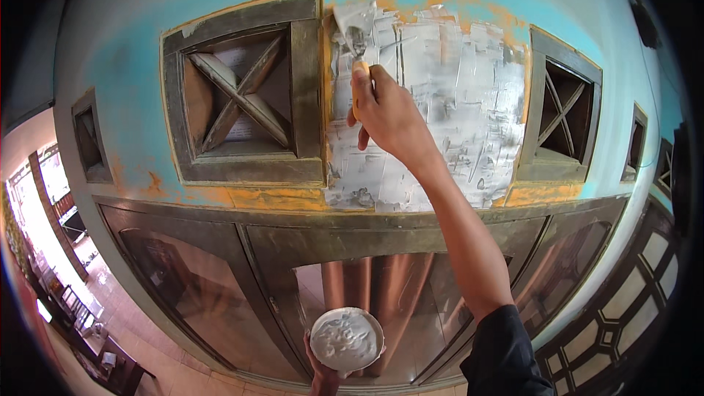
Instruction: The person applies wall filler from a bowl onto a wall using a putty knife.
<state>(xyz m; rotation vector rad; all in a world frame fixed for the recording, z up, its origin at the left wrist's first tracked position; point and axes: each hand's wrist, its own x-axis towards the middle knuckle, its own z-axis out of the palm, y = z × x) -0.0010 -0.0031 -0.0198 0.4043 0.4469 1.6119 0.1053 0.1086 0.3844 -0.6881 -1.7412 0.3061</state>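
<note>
My right hand (387, 111) is closed round the yellowish handle of a putty knife (357, 42), raised against the wall. The knife's broad blade lies at the upper left corner of a patch of whitish-grey putty (455, 103), streaked with dark marks. Low in the middle, my left hand (323, 374) holds up a round bowl of white putty (347, 339) from its left side and below. Most of the left hand's fingers are hidden behind the bowl.
Wooden vents with crossed slats (238, 92) (561, 106) flank the patch on the turquoise wall (136, 95). Orange paint (279, 198) shows around their frames. Beneath runs a dark wooden frame with glass panes (191, 275). Dark furniture (121, 370) stands on the tiled floor at lower left.
</note>
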